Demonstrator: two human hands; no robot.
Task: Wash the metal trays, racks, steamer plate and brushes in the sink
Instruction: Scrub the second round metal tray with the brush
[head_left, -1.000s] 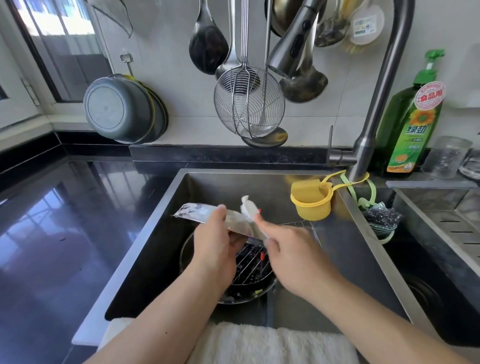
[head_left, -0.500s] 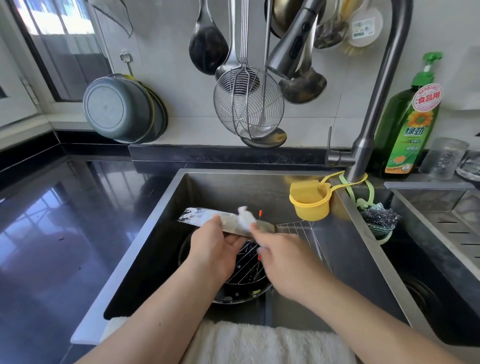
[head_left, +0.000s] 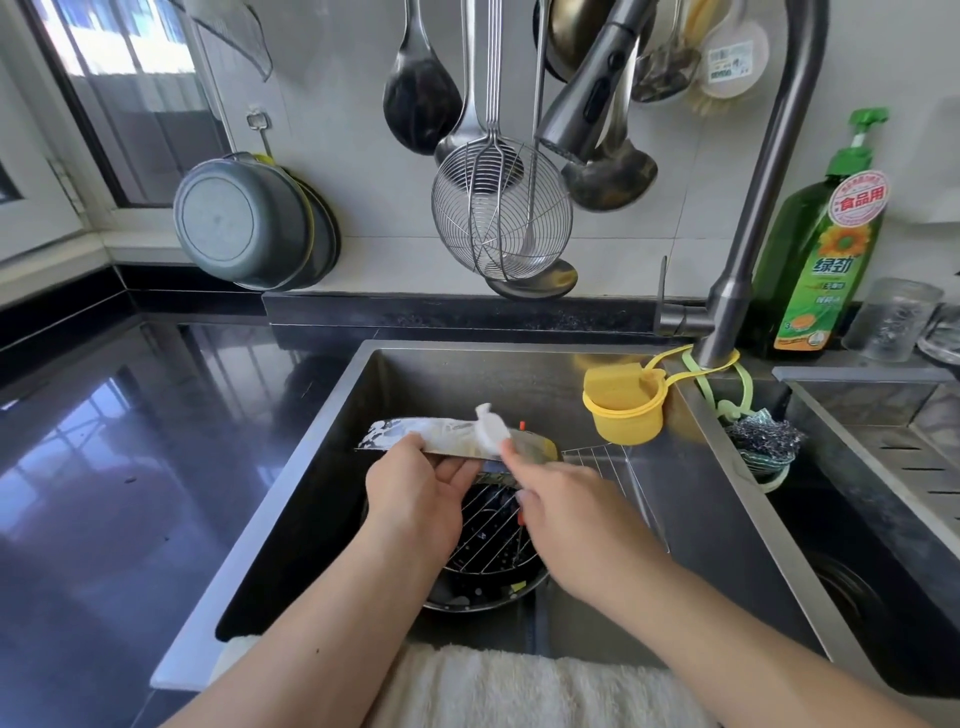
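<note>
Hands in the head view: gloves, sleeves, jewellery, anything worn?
Nothing worn that shows. The left hand and right hand are bare, without gloves. Both forearms are uncovered right to the bottom edge of the frame, no sleeve or cuff in view. No watch or bracelet on either wrist; the fingers are mostly hidden, so rings cannot be ruled out.

I see a pale tiled wall (head_left: 337, 130) at the far side, hung with ladles and a wire skimmer (head_left: 501, 210). A window (head_left: 130, 78) at the far left lets in bright daylight, which reflects off the glossy black desk (head_left: 130, 467) on the left. A green soap bottle (head_left: 826, 260) stands far right.
</note>
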